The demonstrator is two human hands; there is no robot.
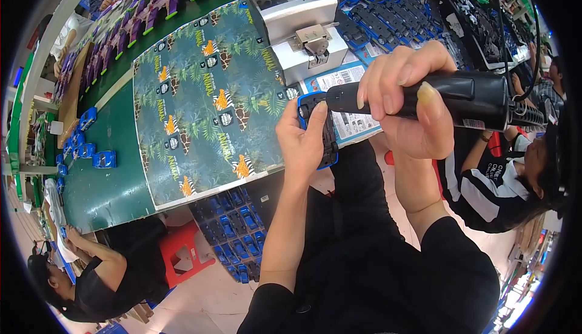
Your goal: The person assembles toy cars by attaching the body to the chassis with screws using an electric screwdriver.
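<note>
My left hand [300,146] is closed around a blue toy car [329,140], its black underside turned up and my thumb lying across it. Wrapped in the fingers of my right hand [415,106] is a black electric screwdriver [479,94], held nearly level. Its nose points left and meets the upper part of the car's underside; the bit itself is too hidden to make out. Just beyond my hands stands a grey metal screw feeder [303,27]. Beneath the screwdriver lies a printed card sheet [342,79].
A jungle-patterned sheet [200,103] covers much of the green table [115,194]. Several blue cars [104,159] sit at left; rows of black-and-blue car bases [388,18] fill the back right. Below the edge are more cars [242,222] and a red stool [185,252]. Co-workers sit both sides.
</note>
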